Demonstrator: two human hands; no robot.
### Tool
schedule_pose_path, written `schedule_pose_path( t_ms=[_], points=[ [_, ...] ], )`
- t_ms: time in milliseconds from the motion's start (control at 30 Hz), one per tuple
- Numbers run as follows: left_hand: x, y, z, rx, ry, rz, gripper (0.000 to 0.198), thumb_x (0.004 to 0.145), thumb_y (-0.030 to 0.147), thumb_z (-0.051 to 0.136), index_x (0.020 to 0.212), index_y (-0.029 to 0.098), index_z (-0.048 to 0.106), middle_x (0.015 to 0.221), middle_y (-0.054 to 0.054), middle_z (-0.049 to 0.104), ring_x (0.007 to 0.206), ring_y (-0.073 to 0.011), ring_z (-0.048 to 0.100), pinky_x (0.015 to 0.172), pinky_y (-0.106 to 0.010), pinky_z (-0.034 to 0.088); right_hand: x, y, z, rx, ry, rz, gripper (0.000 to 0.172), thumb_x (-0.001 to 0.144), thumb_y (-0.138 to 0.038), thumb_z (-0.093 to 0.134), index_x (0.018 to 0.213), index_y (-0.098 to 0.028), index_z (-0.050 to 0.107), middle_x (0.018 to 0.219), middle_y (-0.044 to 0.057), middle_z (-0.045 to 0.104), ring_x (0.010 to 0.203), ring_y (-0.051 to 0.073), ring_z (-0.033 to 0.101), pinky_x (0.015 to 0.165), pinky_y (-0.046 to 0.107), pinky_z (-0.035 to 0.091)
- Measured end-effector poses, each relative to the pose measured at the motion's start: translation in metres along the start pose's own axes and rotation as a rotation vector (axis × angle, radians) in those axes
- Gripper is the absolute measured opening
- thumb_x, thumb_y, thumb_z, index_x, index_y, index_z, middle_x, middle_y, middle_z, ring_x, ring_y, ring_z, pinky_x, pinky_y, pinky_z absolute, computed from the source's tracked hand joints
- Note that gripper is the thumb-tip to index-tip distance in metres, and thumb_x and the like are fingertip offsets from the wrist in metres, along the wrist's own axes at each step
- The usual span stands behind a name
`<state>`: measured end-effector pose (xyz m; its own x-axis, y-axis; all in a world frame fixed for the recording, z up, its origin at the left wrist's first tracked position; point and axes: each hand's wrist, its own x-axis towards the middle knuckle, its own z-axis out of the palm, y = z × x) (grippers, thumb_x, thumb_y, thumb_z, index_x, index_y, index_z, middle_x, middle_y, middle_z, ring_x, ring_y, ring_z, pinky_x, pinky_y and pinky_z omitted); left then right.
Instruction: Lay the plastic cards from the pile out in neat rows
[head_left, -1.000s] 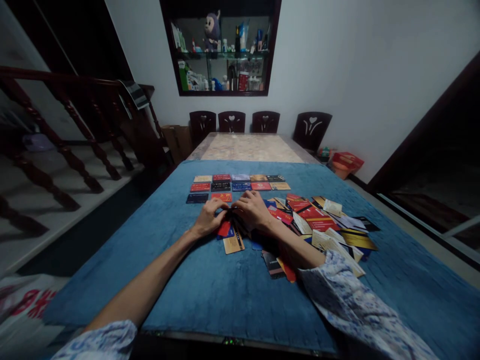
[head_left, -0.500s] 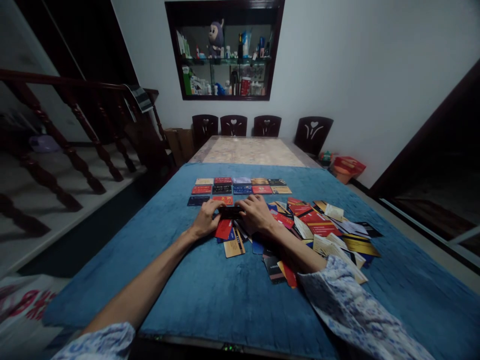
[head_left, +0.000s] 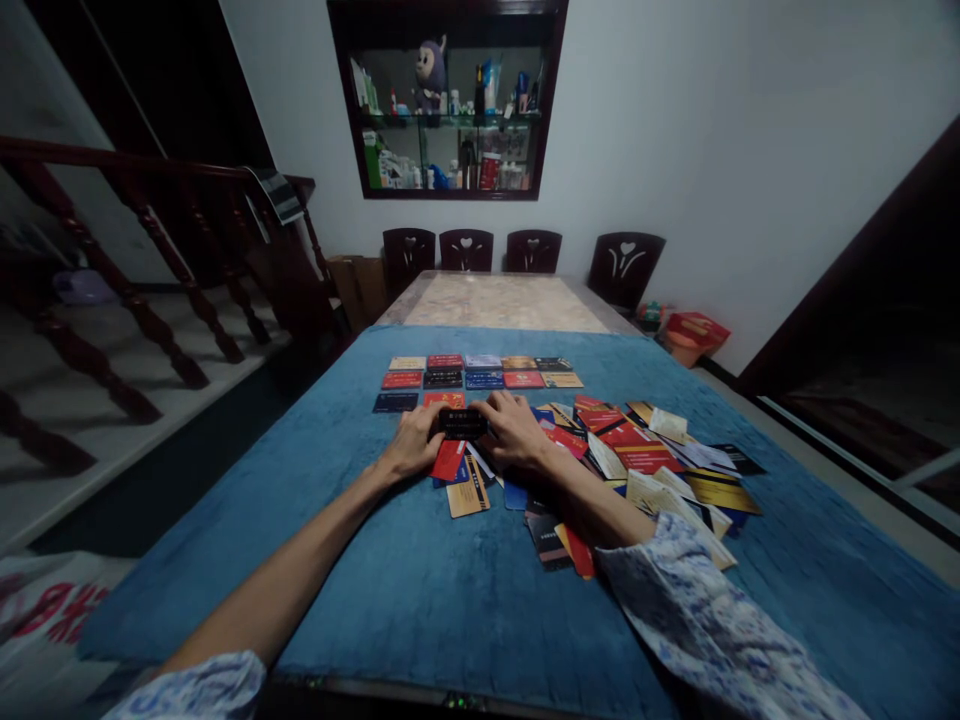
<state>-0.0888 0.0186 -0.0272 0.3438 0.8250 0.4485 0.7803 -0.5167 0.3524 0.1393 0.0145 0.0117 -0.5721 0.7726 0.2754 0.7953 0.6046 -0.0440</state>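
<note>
A black card [head_left: 463, 424] with pale lettering is held upright between my two hands, its face toward me. My left hand [head_left: 413, 440] pinches its left edge, and my right hand [head_left: 514, 428] grips the right edge. Just below it lie a red card [head_left: 450, 461] and a gold card [head_left: 469, 496] with a dark stripe. Beyond my fingers, cards sit in rows, among them a dark blue card [head_left: 396, 402] and an orange-red card [head_left: 444, 399] partly covered by the black one. To the right of my right hand spreads a loose heap of mixed cards [head_left: 645, 455].
A blue cloth [head_left: 337, 580] covers the near part of the table, with the bare marble top [head_left: 510, 300] behind. Dark chairs [head_left: 534, 250] stand at the far end. A wooden railing [head_left: 150, 250] runs at left, and a white plastic bag [head_left: 52, 620] lies at lower left.
The black card has been tilted up, so its lettered face now shows. Both hands have stayed in nearly the same place; the rows and heap look unchanged.
</note>
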Motion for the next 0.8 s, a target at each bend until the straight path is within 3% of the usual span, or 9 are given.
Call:
schedule_pose_path(
  t_ms=[167, 467, 800],
  points=[
    [0.002, 0.001, -0.002, -0.054, -0.015, -0.027, 0.048, 0.080, 0.012, 0.061, 0.127, 0.019, 0.057, 0.103, -0.006, 0.069, 0.094, -0.0226, 0.064, 0.087, -0.038, 0.049, 0.001, 0.006, 0.004, -0.013, 0.040, -0.035, 0.058, 0.084, -0.035, 0.063, 0.139, -0.021, 0.052, 0.116, 0.014, 0.055, 0.106, 0.028, 0.044, 0.082, 0.037, 0.032],
    [0.003, -0.003, -0.008, -0.058, -0.068, 0.038, 0.060, 0.077, 0.015, 0.068, 0.136, 0.021, 0.054, 0.116, -0.009, 0.069, 0.104, -0.0267, 0.060, 0.093, -0.045, 0.047, 0.002, 0.012, 0.008, -0.077, 0.027, -0.045, 0.058, 0.086, -0.043, 0.063, 0.139, -0.020, 0.053, 0.123, 0.015, 0.056, 0.112, 0.030, 0.043, 0.087, 0.040, 0.033],
    [0.006, 0.004, -0.015, 0.026, -0.103, 0.004, 0.047, 0.077, 0.019, 0.069, 0.124, 0.021, 0.062, 0.118, -0.011, 0.061, 0.111, -0.0307, 0.053, 0.093, -0.049, 0.045, 0.005, 0.015, 0.008, -0.074, -0.017, -0.048, 0.056, 0.087, -0.047, 0.061, 0.135, -0.020, 0.055, 0.127, 0.016, 0.057, 0.116, 0.031, 0.043, 0.087, 0.041, 0.035]
  ],
)
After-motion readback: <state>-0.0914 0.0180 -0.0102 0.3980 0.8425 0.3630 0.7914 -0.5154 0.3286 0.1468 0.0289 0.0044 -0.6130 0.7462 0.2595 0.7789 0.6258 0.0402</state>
